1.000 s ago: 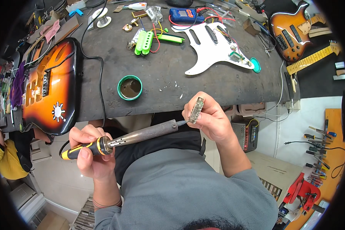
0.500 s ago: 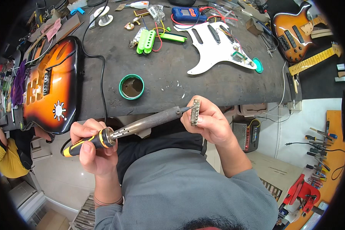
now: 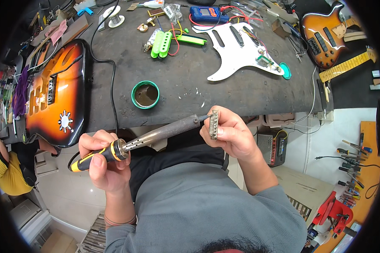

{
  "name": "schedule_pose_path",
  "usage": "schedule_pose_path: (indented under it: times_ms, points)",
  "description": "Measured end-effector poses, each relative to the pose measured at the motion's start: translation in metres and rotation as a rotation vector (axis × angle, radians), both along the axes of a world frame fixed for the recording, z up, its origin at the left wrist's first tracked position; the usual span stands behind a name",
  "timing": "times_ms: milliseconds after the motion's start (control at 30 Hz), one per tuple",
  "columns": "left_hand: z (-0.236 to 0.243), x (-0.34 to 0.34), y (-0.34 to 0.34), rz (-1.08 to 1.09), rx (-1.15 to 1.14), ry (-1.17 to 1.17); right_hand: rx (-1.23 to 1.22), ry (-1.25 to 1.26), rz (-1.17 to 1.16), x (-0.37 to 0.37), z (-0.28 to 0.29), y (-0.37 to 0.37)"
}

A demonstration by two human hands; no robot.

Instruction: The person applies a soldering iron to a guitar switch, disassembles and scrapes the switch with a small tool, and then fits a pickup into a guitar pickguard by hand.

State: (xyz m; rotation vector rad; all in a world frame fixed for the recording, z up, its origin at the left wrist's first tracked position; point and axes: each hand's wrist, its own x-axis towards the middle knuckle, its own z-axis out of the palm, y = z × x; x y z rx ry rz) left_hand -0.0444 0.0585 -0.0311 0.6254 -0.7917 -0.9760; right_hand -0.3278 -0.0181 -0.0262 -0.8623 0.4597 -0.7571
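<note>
My left hand (image 3: 106, 162) is wrapped round the black and yellow handle of a soldering iron (image 3: 166, 131). The iron's metal barrel slants up to the right, and its dark tip reaches the upper left edge of a small rectangular metal part with a row of contacts (image 3: 214, 125). Whether the tip touches it or passes just beside it, I cannot tell. My right hand (image 3: 232, 135) pinches that part upright between thumb and fingers, just past the bench's front edge. Beyond the iron, a round green tin (image 3: 133, 93) with brown contents stands on the bench.
Sunburst guitar bodies lie at left (image 3: 67, 99) and far right (image 3: 318, 40). A white pickguard (image 3: 228, 55), green pickup covers (image 3: 160, 44), a blue multimeter (image 3: 209, 14) and a solder spool (image 3: 114, 19) sit on the dark bench (image 3: 169, 71). A black cord (image 3: 112, 90) crosses it. Someone in yellow (image 3: 12, 173) is at left.
The iron's tip has moved slightly up and left along the metal part. My right hand has turned the part a little; both hands keep their holds.
</note>
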Motion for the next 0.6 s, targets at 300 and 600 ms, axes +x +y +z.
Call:
schedule_pose_path:
  times_ms: [300, 600]
  points:
    - [0.0001, 0.0012, 0.0016, 0.025, 0.026, 0.0, 0.008, 0.008, -0.003, 0.0012, 0.0028, -0.0008]
    - [0.0009, 0.0025, 0.0023, 0.049, 0.0, -0.054, 0.008, 0.004, 0.006, 0.0003, 0.0008, -0.0011]
